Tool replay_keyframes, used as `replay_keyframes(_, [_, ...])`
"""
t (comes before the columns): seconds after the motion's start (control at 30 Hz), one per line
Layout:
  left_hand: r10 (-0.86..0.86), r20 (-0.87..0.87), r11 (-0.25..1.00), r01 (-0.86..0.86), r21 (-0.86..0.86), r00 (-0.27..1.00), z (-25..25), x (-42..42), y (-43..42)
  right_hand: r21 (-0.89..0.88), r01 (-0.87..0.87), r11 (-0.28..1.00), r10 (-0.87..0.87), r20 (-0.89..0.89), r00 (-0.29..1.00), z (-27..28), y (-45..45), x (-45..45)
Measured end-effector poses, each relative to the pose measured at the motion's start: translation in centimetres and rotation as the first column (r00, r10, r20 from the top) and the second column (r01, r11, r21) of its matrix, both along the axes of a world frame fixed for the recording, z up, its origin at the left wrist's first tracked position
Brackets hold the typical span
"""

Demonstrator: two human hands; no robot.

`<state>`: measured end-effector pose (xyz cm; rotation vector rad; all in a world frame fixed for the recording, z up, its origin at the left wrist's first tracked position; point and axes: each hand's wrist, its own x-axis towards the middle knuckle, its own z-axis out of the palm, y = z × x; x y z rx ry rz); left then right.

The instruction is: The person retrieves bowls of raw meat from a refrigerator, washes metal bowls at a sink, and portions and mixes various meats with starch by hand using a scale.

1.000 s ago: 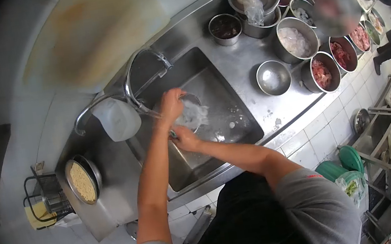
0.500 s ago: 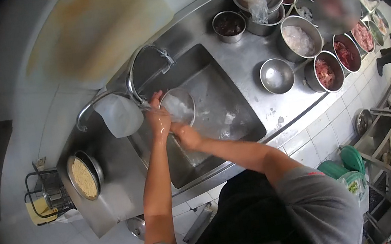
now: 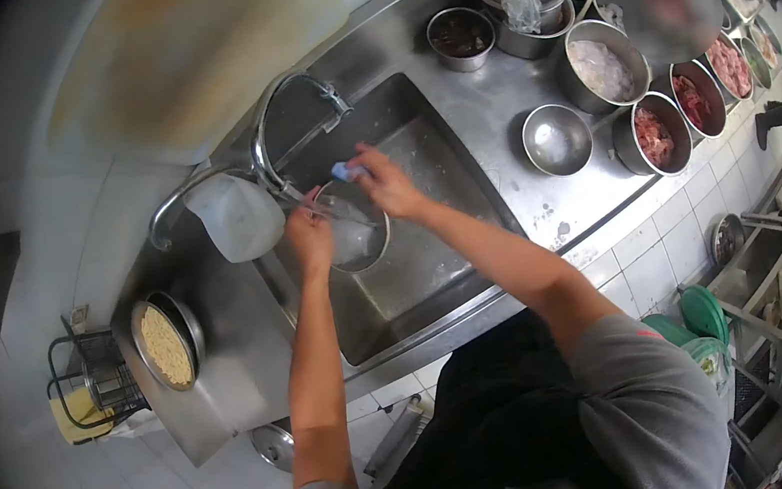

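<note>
Pinching a small pale-blue object [image 3: 345, 171] in its fingertips, the right hand [image 3: 385, 183] is hovering beside a round, greyish, thin-rimmed bowl [image 3: 357, 239], whose left rim the left hand [image 3: 311, 239] is gripping near the back-left corner of a rectangular steel sink [image 3: 439, 156].

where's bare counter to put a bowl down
Bare steel lies between the sink and the small bowl, and left of the sink, between it and the metal pans. It's crowded past the small bowl, where metal pots stand close together.
</note>
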<state>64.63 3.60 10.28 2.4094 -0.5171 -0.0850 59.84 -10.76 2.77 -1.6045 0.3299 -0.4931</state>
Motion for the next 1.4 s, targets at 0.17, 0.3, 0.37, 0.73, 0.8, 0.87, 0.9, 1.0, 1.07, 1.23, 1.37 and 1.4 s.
replay_keyframes(0.17, [0.081,-0.07,0.938,-0.1,-0.332,0.994,-2.7,0.6,-0.5,-0.079,0.168,0.983,-0.181,-0.225,0.957,-3.9,2.8,-1.7])
replay_keyframes(0.3, [0.056,0.339,0.988,-0.005,-0.152,0.939,-4.6,1.0,-0.4,0.009,0.151,0.988,-0.132,-0.439,0.889,-5.1,8.4,-4.7])
replay_keyframes(0.37, [0.04,0.397,0.998,-0.014,-0.068,0.917,-4.2,-0.1,-0.6,0.006,0.122,0.992,-0.106,-0.457,0.883,-5.7,8.5,-5.0])
replay_keyframes(0.73, [0.043,0.328,0.993,-0.006,-0.115,0.944,-5.7,0.8,-1.4,-0.656,-0.27,0.705,-0.03,-0.408,0.912,-5.0,6.6,-4.5])
replay_keyframes(0.8, [-0.021,0.371,0.995,0.056,-0.083,0.929,-4.1,0.2,-2.1,-0.448,-0.287,0.847,0.071,-0.44,0.895,-1.3,7.7,-5.6])
replay_keyframes(0.87, [-0.083,0.412,0.993,0.109,-0.039,0.907,-3.6,0.1,-2.1,-0.203,-0.298,0.933,0.185,-0.44,0.879,-0.2,8.0,-5.6])
replay_keyframes(0.9, [-0.072,0.325,0.987,0.114,-0.112,0.943,-3.7,0.5,-1.9,-0.086,-0.25,0.964,0.216,-0.29,0.932,-0.4,7.8,-5.3])
replay_keyframes(1.0, [-0.159,0.148,0.966,0.185,-0.179,0.976,-3.6,1.6,-1.0,-0.21,-0.41,0.888,0.377,-0.179,0.909,-5.7,5.6,-3.5])
replay_keyframes(1.07, [-0.249,0.055,0.951,0.255,-0.177,0.967,-3.6,1.4,-1.0,-0.426,-0.568,0.704,0.503,-0.266,0.822,-7.7,3.9,-2.4])
replay_keyframes(1.23, [-0.378,0.062,0.923,0.381,-0.052,0.924,-2.7,-0.2,-3.9,-0.593,-0.325,0.737,0.072,-0.409,0.91,-6.3,4.3,-2.4])
replay_keyframes(1.37, [-0.343,0.079,0.938,0.345,-0.018,0.936,-5.1,-0.1,-4.3,-0.072,-0.024,0.997,0.012,-0.165,0.986,-11.6,11.0,-0.8])
replay_keyframes(1.4, [-0.255,0.001,0.964,0.254,-0.075,0.967,-5.0,0.1,-3.7,0.361,-0.171,0.917,0.235,-0.14,0.962,-9.0,9.9,-1.3])
